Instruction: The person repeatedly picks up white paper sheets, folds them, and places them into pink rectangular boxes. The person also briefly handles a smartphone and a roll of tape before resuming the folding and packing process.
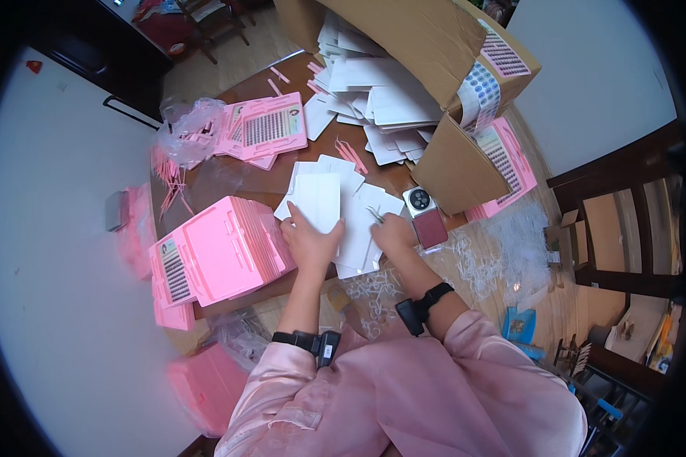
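Note:
A flat white card (320,196) lies uppermost on a loose pile of similar white cards (356,247) at the table's near edge. My left hand (310,244) grips this top card from the near side, its thumb along the right edge and a finger at the left. Just right of it, my right hand (395,234) is closed around small metal tweezers (376,215), their tips pointing up and left over the cards. Several pink tweezers (351,154) lie beyond the pile. Left of my left hand rises a stack of pink plastic cases (221,255).
An open cardboard box (465,164) at the back right spills many white cards (392,99). Pink lash trays (270,126) and a clear plastic bag (194,126) occupy the far left. A phone (419,199) and dark red case (431,228) sit right. White strips (472,263) litter the floor.

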Demonstrator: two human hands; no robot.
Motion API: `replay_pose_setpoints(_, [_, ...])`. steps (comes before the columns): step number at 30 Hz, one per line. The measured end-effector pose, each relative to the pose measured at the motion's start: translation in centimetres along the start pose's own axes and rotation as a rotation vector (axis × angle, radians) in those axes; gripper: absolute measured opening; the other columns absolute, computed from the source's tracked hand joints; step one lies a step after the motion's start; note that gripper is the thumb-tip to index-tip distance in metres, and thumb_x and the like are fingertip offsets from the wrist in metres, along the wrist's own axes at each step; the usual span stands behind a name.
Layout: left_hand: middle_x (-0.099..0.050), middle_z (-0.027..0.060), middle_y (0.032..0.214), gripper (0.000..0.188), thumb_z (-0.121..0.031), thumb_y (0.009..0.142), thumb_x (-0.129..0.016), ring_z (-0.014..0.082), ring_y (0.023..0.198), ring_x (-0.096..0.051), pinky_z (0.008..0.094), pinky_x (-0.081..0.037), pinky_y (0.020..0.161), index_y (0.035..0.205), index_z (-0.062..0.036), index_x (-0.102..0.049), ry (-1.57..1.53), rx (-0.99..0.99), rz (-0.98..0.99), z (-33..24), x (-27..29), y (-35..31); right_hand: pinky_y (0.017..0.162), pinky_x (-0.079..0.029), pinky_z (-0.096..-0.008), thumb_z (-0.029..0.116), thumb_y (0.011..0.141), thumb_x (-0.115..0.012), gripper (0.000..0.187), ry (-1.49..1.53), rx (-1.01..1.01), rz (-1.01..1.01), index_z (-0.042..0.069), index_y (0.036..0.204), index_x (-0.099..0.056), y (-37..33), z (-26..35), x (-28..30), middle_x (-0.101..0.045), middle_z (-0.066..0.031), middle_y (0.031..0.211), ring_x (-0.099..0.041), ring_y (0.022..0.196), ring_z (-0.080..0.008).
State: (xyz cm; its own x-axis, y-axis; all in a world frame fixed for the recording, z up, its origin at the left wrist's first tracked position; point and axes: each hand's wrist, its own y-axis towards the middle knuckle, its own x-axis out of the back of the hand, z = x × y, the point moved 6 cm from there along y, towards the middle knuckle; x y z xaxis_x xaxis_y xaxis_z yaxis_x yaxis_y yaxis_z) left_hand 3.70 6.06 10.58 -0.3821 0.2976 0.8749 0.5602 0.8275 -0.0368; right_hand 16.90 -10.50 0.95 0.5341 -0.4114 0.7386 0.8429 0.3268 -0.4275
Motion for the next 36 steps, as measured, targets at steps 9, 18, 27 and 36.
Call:
replay_pose_setpoints(9, [-0.045,0.0278,0.132,0.122,-0.042,0.069,-0.089,0.0407,0.121,-0.049,0.0474,-0.042,0.106,0.155,0.0118,-0.021,-0.087,-0.121,-0.030,0.2,2.5,-3.1,0.075,-0.054,-0.0285,0.023,0.090,-0.077,0.033,0.626,0.256,0.343,-0.005,0.105,-0.072,-2.8,6.4,-0.8,-0.074,-0.0068,0.094,-0.068,0.081,-0.0140])
replay_pose_setpoints(18, [-0.044,0.0216,0.153,0.111,-0.067,0.082,-0.073,0.0336,0.135,-0.052,0.0474,-0.046,0.110,0.161,-0.0081,-0.021,-1.840,-0.080,0.802,-1.7,5.2,-2.1,0.052,-0.032,-0.0241,0.019,0.091,-0.074,0.027,0.886,0.261,0.902,0.000,0.110,-0.070,-6.3,9.3,3.4,-0.061,0.0036,0.077,-0.043,0.057,-0.0038])
replay_pose_setpoints(27, [-0.044,0.0254,0.151,0.115,-0.076,0.073,-0.073,0.0427,0.136,-0.050,0.0569,-0.047,0.108,0.162,-0.0231,-0.023,-1.858,-0.105,0.700,-1.8,6.2,-2.5,0.077,-0.051,-0.0436,0.036,0.103,-0.049,0.038,0.335,0.546,0.145,0.007,0.095,-0.072,-7.1,11.2,9.7,-0.072,-0.0150,0.085,-0.069,0.085,-0.0325])
replay_pose_setpoints(36, [-0.047,0.0196,0.150,0.115,-0.073,0.075,-0.075,0.0376,0.136,-0.050,0.0519,-0.044,0.112,0.162,-0.0173,-0.024,-1.796,-0.084,0.719,-0.2,4.6,-2.3,0.071,-0.051,-0.0440,0.027,0.094,-0.063,0.021,0.110,0.802,-0.196,0.008,0.090,-0.071,-10.4,15.9,9.3,-0.070,-0.0117,0.085,-0.067,0.080,-0.0327])
